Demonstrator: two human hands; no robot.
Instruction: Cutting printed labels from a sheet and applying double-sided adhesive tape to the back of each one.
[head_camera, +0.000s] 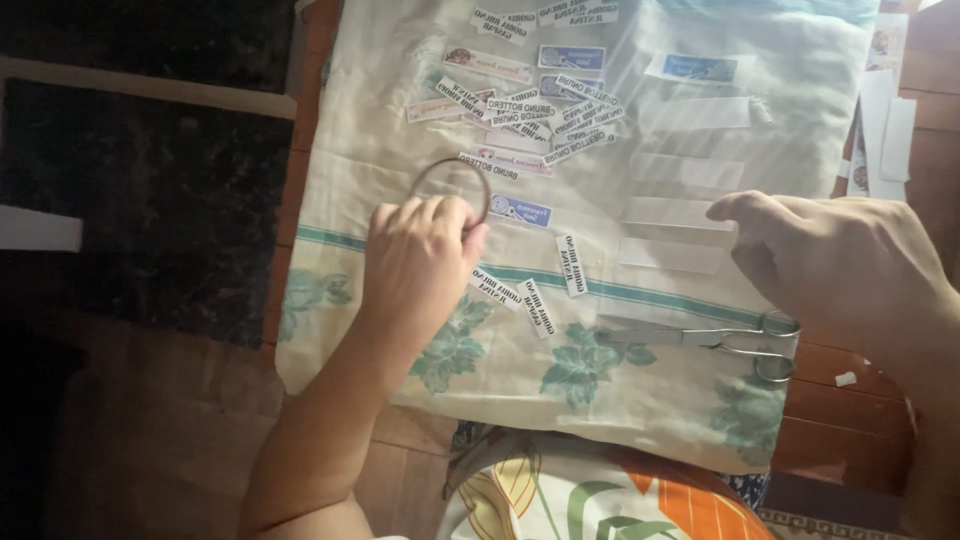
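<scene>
On cloth (330, 150), left hand (420, 255) pinches ring (452, 185) (thin, round).

My left hand (420, 255) covers the lower arc of the tape ring (452, 185) (whether my fingers pinch it, I cannot tell). My right hand (830, 265) hides part of the scissors (700, 338) handles. The papers (885, 110) run off the right edge.
</scene>
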